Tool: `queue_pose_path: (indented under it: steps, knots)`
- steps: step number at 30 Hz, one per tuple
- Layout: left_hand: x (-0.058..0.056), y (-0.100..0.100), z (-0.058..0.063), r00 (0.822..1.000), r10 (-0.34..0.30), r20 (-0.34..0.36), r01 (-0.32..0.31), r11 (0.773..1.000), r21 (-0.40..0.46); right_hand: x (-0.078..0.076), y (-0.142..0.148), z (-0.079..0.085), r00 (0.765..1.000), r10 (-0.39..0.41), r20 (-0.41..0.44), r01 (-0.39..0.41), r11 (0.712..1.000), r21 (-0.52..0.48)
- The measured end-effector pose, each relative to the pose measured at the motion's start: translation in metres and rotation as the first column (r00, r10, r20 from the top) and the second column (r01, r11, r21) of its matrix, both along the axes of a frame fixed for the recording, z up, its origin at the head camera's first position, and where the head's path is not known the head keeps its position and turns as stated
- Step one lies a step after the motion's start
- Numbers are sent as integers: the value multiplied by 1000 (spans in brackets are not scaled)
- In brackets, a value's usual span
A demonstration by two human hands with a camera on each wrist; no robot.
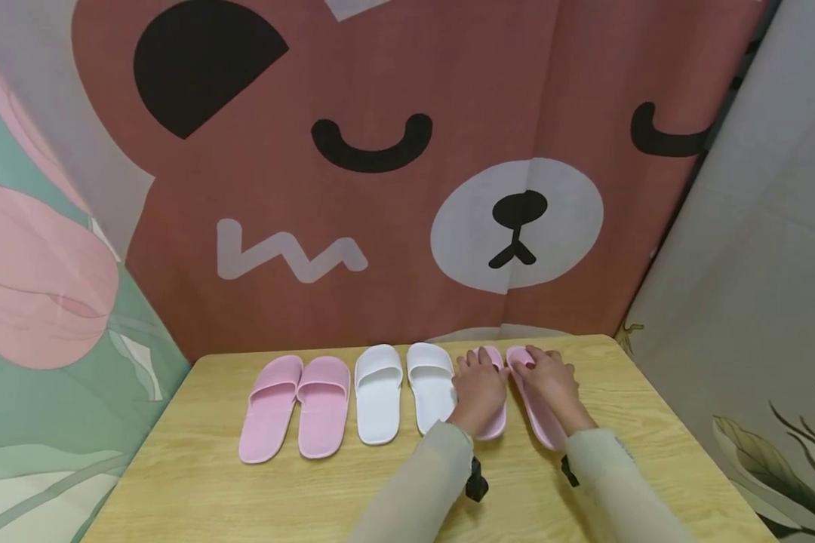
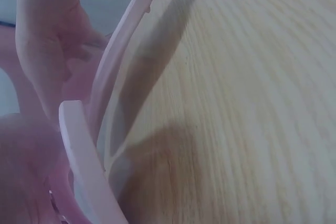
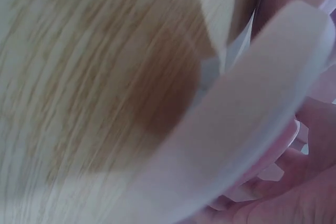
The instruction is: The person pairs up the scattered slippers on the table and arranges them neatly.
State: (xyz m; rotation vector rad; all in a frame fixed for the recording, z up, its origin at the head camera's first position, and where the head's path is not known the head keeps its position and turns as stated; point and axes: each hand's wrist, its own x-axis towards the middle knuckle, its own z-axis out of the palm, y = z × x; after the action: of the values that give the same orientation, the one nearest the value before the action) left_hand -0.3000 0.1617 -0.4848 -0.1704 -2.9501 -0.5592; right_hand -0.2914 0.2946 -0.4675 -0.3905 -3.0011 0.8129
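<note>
At the right end of a row of slippers, my left hand (image 1: 478,388) holds a pink slipper (image 1: 494,427) by its strap, covering most of it. Beside it, my right hand (image 1: 553,383) grips the other pink slipper (image 1: 542,415) at the strap, thumb toward the opening. In the left wrist view, both soles stand tilted above the wood, the nearer slipper (image 2: 86,156) close to the left hand. The right wrist view shows the edge of the right-hand slipper (image 3: 231,119) with fingers curled beneath its strap side. Immediately left lies a white slipper (image 1: 431,385).
Another white slipper (image 1: 378,407) and a pink pair, its left slipper (image 1: 266,430) and right slipper (image 1: 322,426), lie further left. All are near the back of the wooden table (image 1: 278,501). A bear-print curtain (image 1: 394,302) hangs directly behind the table.
</note>
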Motion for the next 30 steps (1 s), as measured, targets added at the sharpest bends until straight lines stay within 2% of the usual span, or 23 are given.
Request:
queue_pose_path:
  steps: [7,11,14,19,24,30]
  knots:
    - [1,0,-10,1000,-3,-31,3,1000,-23,1,0,-9,1000,21,23,-20,1000,-13]
    - [1,0,-10,998,-11,-55,8,998,-58,-1,1,-12,999,27,22,-27,1000,4]
    - [1,1,-9,999,-16,-44,11,995,-100,-3,2,-14,999,36,26,-36,999,19]
    - [0,4,-7,1000,-3,-22,0,992,-130,-5,5,-16,993,111,26,-113,990,80]
    - [-2,6,-9,1000,-7,-11,6,994,-111,-8,11,-12,971,237,33,-239,953,187]
    - [-4,5,-11,999,-36,4,37,989,-141,-8,11,-9,953,291,79,-301,934,191]
